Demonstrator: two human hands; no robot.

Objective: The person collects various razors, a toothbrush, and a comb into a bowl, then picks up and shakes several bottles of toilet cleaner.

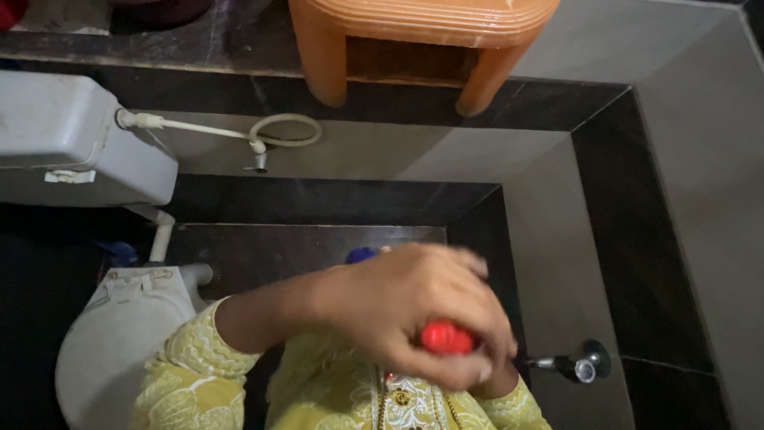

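Note:
My left hand [414,310] reaches in from the lower left in a yellow patterned sleeve. Its fingers are curled over a small red cap [446,338], which shows between them. Only a sliver of my right hand [500,385] shows, right under the left hand, above its yellow cuff. What it holds is hidden. A small blue object [362,255] peeks out behind the left hand's knuckles. I cannot tell whether it belongs to the same thing as the cap.
A white toilet cistern [79,135] is at the left, with a looped white hose [282,131]. The toilet lid [119,342] lies below it. An orange plastic stool [422,40] stands on the ledge at the top. A metal wall tap [585,366] sticks out at the right.

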